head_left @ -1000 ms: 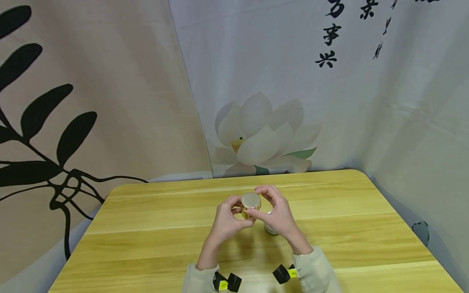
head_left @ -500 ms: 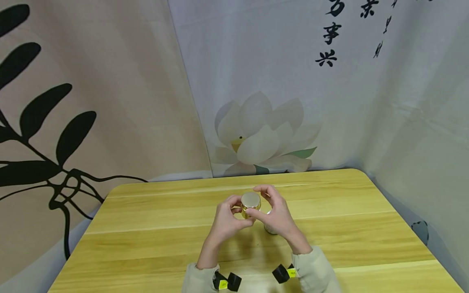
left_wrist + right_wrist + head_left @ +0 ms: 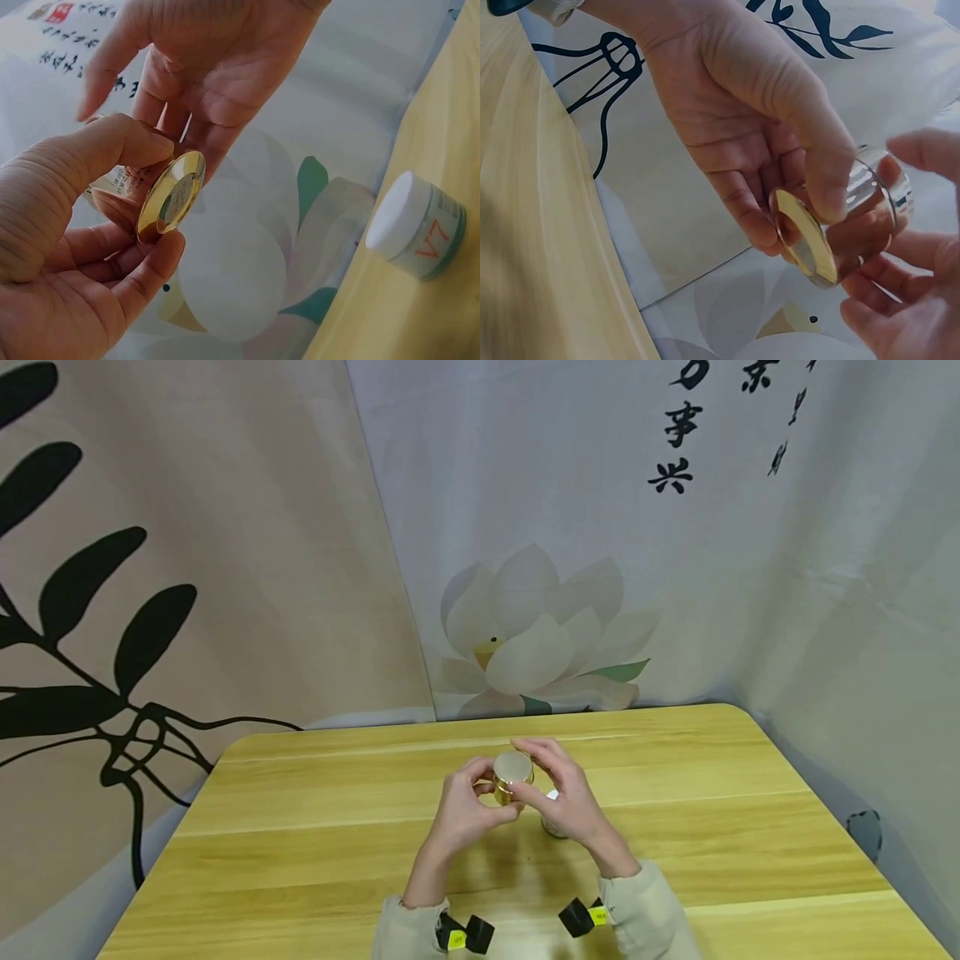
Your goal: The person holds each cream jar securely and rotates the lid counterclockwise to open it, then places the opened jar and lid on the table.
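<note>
Wooden table (image 3: 300,827) underneath: drop onto it looks main risk, should shiny surface slip or both hands ease together. Left hand (image 3: 463,802), at gold jar's (image 3: 513,768) 8 o'clock, grips its side, thumb and fingers bent. Right hand (image 3: 567,799), at 4 o'clock, half-curled round top end; cannot tell how firmly. Gold jar held mid-air between them. White jar (image 3: 420,230) on table, toward 5 o'clock, partly behind right hand.

Wearing plain off-white sleeves (image 3: 648,914), black boxy wrist units (image 3: 575,918) left and right, with small yellow labels (image 3: 597,916); can't read print.
</note>
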A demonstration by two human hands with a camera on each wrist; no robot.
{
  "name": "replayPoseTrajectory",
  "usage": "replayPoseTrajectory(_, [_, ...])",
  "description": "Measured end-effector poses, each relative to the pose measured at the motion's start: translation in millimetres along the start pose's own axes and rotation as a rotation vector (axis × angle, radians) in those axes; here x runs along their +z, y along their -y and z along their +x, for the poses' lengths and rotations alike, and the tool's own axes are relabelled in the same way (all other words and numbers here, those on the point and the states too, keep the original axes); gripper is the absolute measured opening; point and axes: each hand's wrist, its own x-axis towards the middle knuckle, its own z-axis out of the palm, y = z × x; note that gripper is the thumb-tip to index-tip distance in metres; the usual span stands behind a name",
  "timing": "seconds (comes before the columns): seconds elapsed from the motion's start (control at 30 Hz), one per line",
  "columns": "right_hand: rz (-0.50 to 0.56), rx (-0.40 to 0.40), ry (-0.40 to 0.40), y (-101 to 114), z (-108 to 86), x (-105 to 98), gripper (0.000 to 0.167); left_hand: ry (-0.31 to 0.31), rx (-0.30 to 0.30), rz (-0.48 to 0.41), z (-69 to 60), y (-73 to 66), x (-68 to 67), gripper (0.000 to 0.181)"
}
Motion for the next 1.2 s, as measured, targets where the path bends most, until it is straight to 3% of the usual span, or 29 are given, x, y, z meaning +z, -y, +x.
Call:
replayPoseTrajectory(0.23, [0.062, 0.105, -0.075, 1, 1.1, 4, 0.045, -0.009, -0.004, 0.005, -0.1, 0.0, 0.1, 0.039])
replayPoseTrajectory(0.47, [0.041, 0.055, -0.032, 2, 1.3, 1, 0.037, -0.012, 0.012, 0.0, -0.1, -0.8, 0.2, 0.039])
replayPoseTrajectory(0.6, [0.016, 0.011, 0.013, -1, 0.6, 0, 0.043, -0.014, -0.009, 0.006, -2.2, -17.4, -1.7, 0.039])
replayPoseTrajectory(0.7, [0.015, 0.034, -0.006, -1, 0.3, 2, 0.049, -0.015, -0.022, 0.005, -3.0, -22.7, -2.1, 0.038])
replayPoseTrajectory(0.87, [0.047, 0.076, -0.059, 0, 1.1, 5, 0.045, -0.021, -0.024, -0.013, -1.2, -2.1, -0.3, 0.039])
replayPoseTrajectory(1.2, [0.058, 0.091, -0.022, -2, -0.4, 2, 0.039, -0.003, -0.004, 0.002, -1.0, 0.4, -1.1, 0.04])
